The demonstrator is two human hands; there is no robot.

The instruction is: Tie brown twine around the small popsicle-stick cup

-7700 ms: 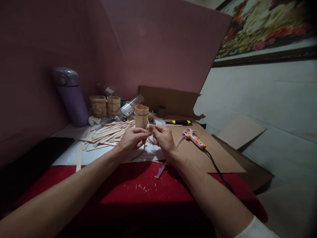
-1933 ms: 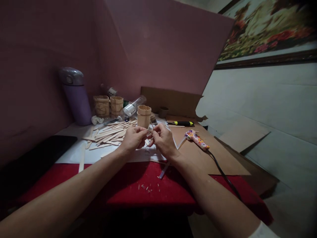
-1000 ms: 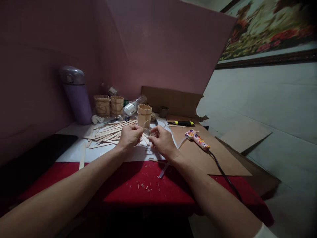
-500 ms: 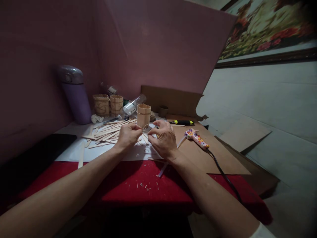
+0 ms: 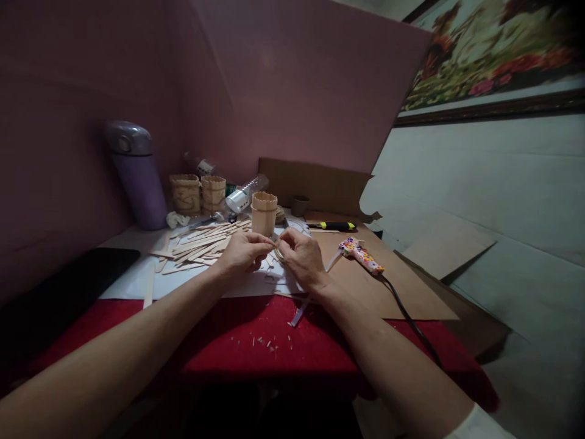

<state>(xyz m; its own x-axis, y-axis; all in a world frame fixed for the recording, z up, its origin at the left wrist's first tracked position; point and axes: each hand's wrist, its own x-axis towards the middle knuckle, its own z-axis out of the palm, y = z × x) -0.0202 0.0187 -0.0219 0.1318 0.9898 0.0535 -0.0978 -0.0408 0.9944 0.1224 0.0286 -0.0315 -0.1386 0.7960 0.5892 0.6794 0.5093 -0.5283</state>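
My left hand point(image 5: 248, 251) is closed in a pinch, its fingertips meeting those of my right hand point(image 5: 299, 256). The right hand is closed too, with thumb and forefinger pressed together. Between them a thin, tan, curved strand of twine point(image 5: 278, 251) shows; its ends are hidden by the fingers. Just behind the hands stands a cup made of craft sticks point(image 5: 264, 214) with a band around it. To the left of my left hand lies a loose heap of craft sticks point(image 5: 201, 247) on white paper.
A flower-patterned glue gun point(image 5: 361, 255) with a black cord lies on cardboard point(image 5: 402, 292) at right. Behind it is a yellow-and-black utility knife point(image 5: 336, 226). Two decorated cups point(image 5: 213, 194), a clear plastic bottle point(image 5: 247, 194) and a purple flask point(image 5: 137, 177) stand or lie further back.
My hands have come together, the right fingers lowering toward the left fingertips. The twine's arc between them has drawn in smaller.
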